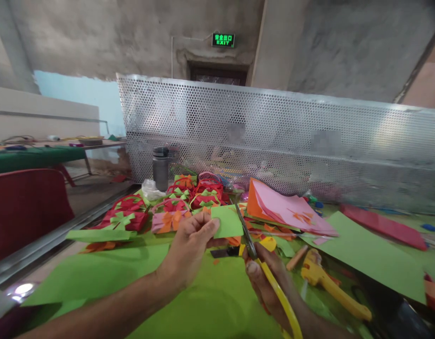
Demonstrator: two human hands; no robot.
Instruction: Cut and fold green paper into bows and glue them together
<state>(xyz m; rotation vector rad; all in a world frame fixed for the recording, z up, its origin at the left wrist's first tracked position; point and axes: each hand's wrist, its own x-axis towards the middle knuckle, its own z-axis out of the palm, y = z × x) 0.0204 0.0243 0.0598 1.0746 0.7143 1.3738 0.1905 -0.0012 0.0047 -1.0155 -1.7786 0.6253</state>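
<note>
My left hand (189, 247) pinches a small green paper piece (227, 221) by its left edge, fingers closed on it. My right hand (270, 280) grips yellow-handled scissors (254, 256), whose blades (242, 226) point up along the right edge of the green piece. Both hands hover over a large green paper sheet (114, 273) on the table.
Several red, pink and green paper baskets (175, 202) stand behind my hands. A stack of pink and orange sheets (288, 209), another green sheet (365, 249), a yellow glue gun (326, 282), a grey bottle (161, 167) and a perforated metal screen (274, 136) are around. A red chair (22, 207) stands at left.
</note>
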